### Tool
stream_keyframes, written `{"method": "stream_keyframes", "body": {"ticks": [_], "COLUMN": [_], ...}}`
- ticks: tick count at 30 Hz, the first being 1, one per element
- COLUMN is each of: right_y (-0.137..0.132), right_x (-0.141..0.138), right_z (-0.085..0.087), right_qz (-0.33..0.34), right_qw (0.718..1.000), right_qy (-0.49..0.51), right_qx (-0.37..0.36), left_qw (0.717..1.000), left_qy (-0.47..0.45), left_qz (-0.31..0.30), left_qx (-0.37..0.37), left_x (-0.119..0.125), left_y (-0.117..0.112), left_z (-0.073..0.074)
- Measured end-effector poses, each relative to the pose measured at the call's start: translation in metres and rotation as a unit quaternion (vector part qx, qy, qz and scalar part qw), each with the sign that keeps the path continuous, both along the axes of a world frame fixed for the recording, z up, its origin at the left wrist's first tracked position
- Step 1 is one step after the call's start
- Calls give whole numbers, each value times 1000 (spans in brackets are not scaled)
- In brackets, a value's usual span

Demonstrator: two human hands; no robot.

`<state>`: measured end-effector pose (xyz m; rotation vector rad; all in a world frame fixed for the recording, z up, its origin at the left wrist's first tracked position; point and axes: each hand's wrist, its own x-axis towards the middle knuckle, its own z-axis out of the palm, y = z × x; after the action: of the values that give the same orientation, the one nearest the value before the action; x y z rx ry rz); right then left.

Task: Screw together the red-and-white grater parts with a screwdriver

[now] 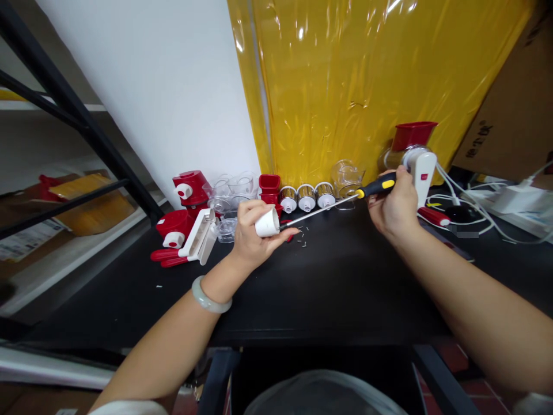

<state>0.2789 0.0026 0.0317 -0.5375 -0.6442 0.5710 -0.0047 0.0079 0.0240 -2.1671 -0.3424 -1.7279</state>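
Note:
My left hand (254,230), with a pale bangle on its wrist, is closed round a small white cylindrical part (268,223) held above the black table. My right hand (395,202) grips a screwdriver (332,204) by its black and yellow handle. The long metal shaft slants down to the left, and its tip reaches the fingertips of my left hand beside the white part. Whether the tip touches a screw there I cannot tell. Several small screws (303,239) lie loose on the table just behind my left hand.
Red and white grater parts (190,190), clear plastic pieces (231,193) and several metal grating drums (306,197) line the back. A fuller grater (423,173) stands at right, near white cables (475,202). A black shelf frame (78,115) rises on the left; a lined bin (324,392) sits below.

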Motion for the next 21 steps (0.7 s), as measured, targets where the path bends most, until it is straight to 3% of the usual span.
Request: {"method": "stream_keyframes", "body": {"ticks": [5,21], "right_y": [1,10], "right_x": [1,6], "right_z": [-1,-9], "right_qz": [-16,-16], "right_qw": [1000,1000], "right_qy": [-7,0], "right_qx": [3,0], "left_qw": [1000,997], "left_qy": [19,48], "left_qz": [14,55], "left_qx": [16,-28], "left_x": [-1,-2], "left_y": [0,3], "left_z": [2,-1]}}
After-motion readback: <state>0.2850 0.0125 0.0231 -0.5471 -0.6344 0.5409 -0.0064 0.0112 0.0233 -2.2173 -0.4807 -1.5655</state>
